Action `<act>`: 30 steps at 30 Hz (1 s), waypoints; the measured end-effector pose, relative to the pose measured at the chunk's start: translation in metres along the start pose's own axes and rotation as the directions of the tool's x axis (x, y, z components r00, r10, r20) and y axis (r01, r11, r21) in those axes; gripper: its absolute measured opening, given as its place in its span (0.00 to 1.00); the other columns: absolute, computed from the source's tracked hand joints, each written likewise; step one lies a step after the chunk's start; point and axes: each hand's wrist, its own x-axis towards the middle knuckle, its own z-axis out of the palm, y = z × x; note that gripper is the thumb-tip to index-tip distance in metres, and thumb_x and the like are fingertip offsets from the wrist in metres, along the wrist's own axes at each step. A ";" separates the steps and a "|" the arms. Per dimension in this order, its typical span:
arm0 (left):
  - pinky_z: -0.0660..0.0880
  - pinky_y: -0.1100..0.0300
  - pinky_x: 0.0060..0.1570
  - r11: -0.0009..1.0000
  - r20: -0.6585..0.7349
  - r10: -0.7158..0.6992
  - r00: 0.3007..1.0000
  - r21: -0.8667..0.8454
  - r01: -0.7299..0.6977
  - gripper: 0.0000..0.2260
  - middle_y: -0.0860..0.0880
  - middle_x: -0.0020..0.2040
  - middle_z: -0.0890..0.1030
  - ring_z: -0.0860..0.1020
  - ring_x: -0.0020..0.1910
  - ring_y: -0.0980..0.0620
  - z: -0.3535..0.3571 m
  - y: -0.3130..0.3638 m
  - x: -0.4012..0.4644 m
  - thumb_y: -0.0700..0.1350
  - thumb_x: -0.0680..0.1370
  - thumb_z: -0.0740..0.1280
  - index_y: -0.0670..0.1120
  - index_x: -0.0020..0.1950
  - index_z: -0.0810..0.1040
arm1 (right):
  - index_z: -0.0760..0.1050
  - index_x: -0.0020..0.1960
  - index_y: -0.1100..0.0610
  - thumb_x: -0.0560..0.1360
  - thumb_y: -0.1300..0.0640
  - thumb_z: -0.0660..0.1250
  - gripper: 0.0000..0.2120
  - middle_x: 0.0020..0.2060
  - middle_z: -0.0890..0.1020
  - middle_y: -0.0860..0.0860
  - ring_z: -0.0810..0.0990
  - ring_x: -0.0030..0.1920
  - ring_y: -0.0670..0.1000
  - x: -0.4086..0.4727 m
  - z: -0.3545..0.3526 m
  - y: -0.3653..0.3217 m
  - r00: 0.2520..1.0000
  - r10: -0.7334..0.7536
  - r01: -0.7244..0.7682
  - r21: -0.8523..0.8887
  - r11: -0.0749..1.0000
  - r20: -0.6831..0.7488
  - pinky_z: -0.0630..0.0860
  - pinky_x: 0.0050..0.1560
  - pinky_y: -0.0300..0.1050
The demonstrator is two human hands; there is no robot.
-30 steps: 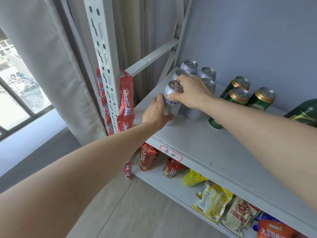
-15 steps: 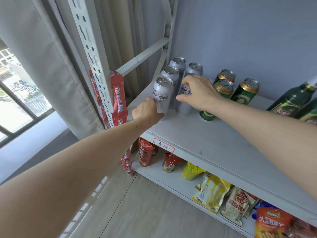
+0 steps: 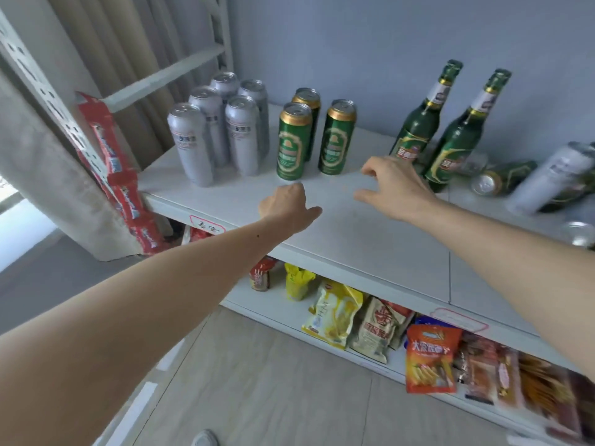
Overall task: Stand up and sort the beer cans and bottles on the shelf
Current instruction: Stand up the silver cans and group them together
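Note:
Several tall silver cans (image 3: 193, 143) stand grouped at the left end of the white shelf (image 3: 370, 230). Three green cans (image 3: 292, 141) stand upright to their right. Two green bottles (image 3: 418, 123) stand further right. Beyond them a green can (image 3: 502, 178) and a silver can (image 3: 553, 175) lie on their sides, blurred. My left hand (image 3: 288, 206) hovers over the shelf front with curled fingers, holding nothing. My right hand (image 3: 391, 185) is spread open just left of the bottles, empty.
A perforated white upright (image 3: 48, 101) with hanging red snack strips (image 3: 112, 162) stands at left, by a beige curtain. Snack bags (image 3: 335, 313) fill the lower shelf. Another can top (image 3: 579, 233) shows at the right edge.
Both hands have let go of the silver cans and moved right along the shelf. The view has swung right, bringing the bottles and lying cans into sight.

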 end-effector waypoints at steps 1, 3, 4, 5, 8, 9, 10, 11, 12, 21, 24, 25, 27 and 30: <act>0.69 0.56 0.41 1.000 0.007 0.024 1.000 -0.014 -0.024 0.19 0.49 0.54 0.78 0.76 0.52 0.46 0.011 0.022 -0.005 0.60 0.76 0.64 0.47 0.57 0.73 | 0.74 0.62 0.58 0.72 0.49 0.72 0.22 0.60 0.78 0.56 0.76 0.60 0.58 -0.014 -0.004 0.019 1.000 0.022 -0.022 -0.005 1.000 -0.002 0.74 0.59 0.53; 0.70 0.56 0.40 0.996 0.011 0.077 0.997 -0.047 -0.076 0.18 0.50 0.54 0.78 0.76 0.52 0.47 0.032 0.063 -0.013 0.60 0.75 0.65 0.48 0.56 0.73 | 0.74 0.63 0.58 0.72 0.49 0.72 0.23 0.61 0.77 0.55 0.76 0.60 0.57 -0.042 -0.013 0.056 0.997 0.075 -0.075 -0.018 0.997 -0.007 0.74 0.59 0.54; 0.70 0.56 0.40 0.993 0.012 0.104 0.995 -0.064 -0.103 0.18 0.50 0.53 0.78 0.76 0.52 0.46 0.041 0.084 -0.016 0.60 0.75 0.65 0.48 0.55 0.73 | 0.74 0.64 0.57 0.72 0.49 0.72 0.23 0.62 0.77 0.55 0.76 0.61 0.57 -0.055 -0.017 0.074 0.994 0.107 -0.107 -0.023 0.994 -0.007 0.75 0.59 0.54; 0.70 0.56 0.41 0.989 0.013 0.128 0.992 -0.079 -0.126 0.17 0.50 0.53 0.79 0.76 0.52 0.46 0.050 0.104 -0.018 0.59 0.75 0.65 0.48 0.55 0.73 | 0.73 0.64 0.57 0.73 0.49 0.72 0.23 0.62 0.77 0.55 0.76 0.61 0.57 -0.066 -0.021 0.092 0.991 0.132 -0.132 -0.028 0.991 -0.007 0.75 0.59 0.54; 0.70 0.56 0.40 0.975 0.013 0.204 0.979 -0.097 -0.202 0.17 0.49 0.53 0.79 0.76 0.52 0.46 0.071 0.158 -0.023 0.59 0.76 0.65 0.48 0.56 0.73 | 0.74 0.63 0.57 0.73 0.48 0.72 0.22 0.62 0.77 0.55 0.75 0.62 0.57 -0.094 -0.033 0.142 0.980 0.197 -0.197 -0.050 0.979 -0.006 0.75 0.59 0.54; 0.70 0.56 0.40 0.969 0.015 0.231 0.973 -0.097 -0.229 0.17 0.49 0.53 0.79 0.77 0.52 0.46 0.077 0.174 -0.024 0.58 0.76 0.65 0.48 0.56 0.73 | 0.74 0.63 0.57 0.73 0.48 0.71 0.22 0.61 0.77 0.55 0.75 0.61 0.57 -0.102 -0.037 0.157 0.975 0.222 -0.222 -0.060 0.973 -0.012 0.75 0.58 0.53; 0.70 0.56 0.40 0.962 0.017 0.257 0.966 -0.097 -0.255 0.17 0.49 0.53 0.79 0.77 0.52 0.46 0.083 0.190 -0.024 0.58 0.76 0.65 0.48 0.56 0.73 | 0.74 0.63 0.57 0.73 0.48 0.71 0.22 0.61 0.77 0.56 0.75 0.61 0.57 -0.109 -0.042 0.171 0.969 0.248 -0.248 -0.070 0.966 -0.017 0.75 0.58 0.53; 0.70 0.56 0.41 0.956 0.021 0.281 0.959 -0.098 -0.278 0.17 0.49 0.53 0.79 0.77 0.52 0.46 0.089 0.206 -0.024 0.59 0.76 0.65 0.48 0.56 0.73 | 0.74 0.63 0.57 0.73 0.49 0.72 0.22 0.61 0.77 0.56 0.76 0.60 0.58 -0.115 -0.047 0.184 0.963 0.269 -0.270 -0.076 0.960 -0.025 0.75 0.58 0.53; 0.71 0.56 0.41 0.950 0.023 0.301 0.953 -0.098 -0.297 0.17 0.49 0.53 0.79 0.77 0.52 0.46 0.094 0.221 -0.022 0.59 0.76 0.65 0.48 0.56 0.73 | 0.74 0.63 0.57 0.73 0.49 0.72 0.22 0.61 0.77 0.57 0.76 0.60 0.58 -0.120 -0.052 0.196 0.956 0.291 -0.293 -0.079 0.953 -0.031 0.75 0.58 0.53; 0.72 0.55 0.44 0.896 0.037 0.429 0.903 -0.143 -0.420 0.20 0.50 0.56 0.78 0.76 0.55 0.48 0.126 0.319 0.008 0.60 0.75 0.66 0.48 0.60 0.71 | 0.73 0.64 0.58 0.73 0.50 0.72 0.23 0.60 0.78 0.57 0.75 0.60 0.60 -0.122 -0.083 0.280 0.888 0.448 -0.457 -0.108 0.883 -0.104 0.74 0.57 0.52; 0.76 0.51 0.50 0.871 0.000 0.461 0.887 -0.192 -0.452 0.23 0.50 0.58 0.77 0.75 0.58 0.48 0.136 0.341 0.024 0.59 0.74 0.68 0.48 0.62 0.70 | 0.71 0.65 0.59 0.72 0.49 0.72 0.26 0.60 0.78 0.57 0.76 0.59 0.59 -0.106 -0.089 0.302 0.871 0.469 -0.483 -0.077 0.872 -0.146 0.75 0.58 0.55; 0.76 0.50 0.51 0.864 -0.015 0.465 0.885 -0.210 -0.457 0.24 0.49 0.59 0.77 0.75 0.58 0.47 0.139 0.347 0.030 0.59 0.74 0.68 0.48 0.63 0.70 | 0.71 0.65 0.59 0.72 0.49 0.73 0.27 0.60 0.77 0.57 0.76 0.60 0.59 -0.098 -0.091 0.308 0.867 0.473 -0.486 -0.060 0.872 -0.157 0.75 0.58 0.55; 0.76 0.49 0.52 0.859 -0.031 0.466 0.884 -0.225 -0.460 0.26 0.49 0.60 0.76 0.75 0.60 0.47 0.146 0.361 0.044 0.59 0.73 0.70 0.47 0.64 0.69 | 0.69 0.66 0.59 0.71 0.49 0.74 0.29 0.61 0.76 0.57 0.75 0.60 0.60 -0.082 -0.096 0.320 0.865 0.472 -0.486 -0.050 0.872 -0.173 0.74 0.59 0.56; 0.72 0.50 0.51 0.847 -0.065 0.473 0.878 -0.240 -0.474 0.29 0.48 0.63 0.73 0.72 0.62 0.46 0.157 0.381 0.067 0.59 0.71 0.71 0.46 0.66 0.67 | 0.67 0.68 0.59 0.71 0.49 0.74 0.31 0.64 0.73 0.58 0.73 0.63 0.60 -0.056 -0.103 0.337 0.879 0.443 -0.459 -0.059 0.887 -0.178 0.71 0.60 0.52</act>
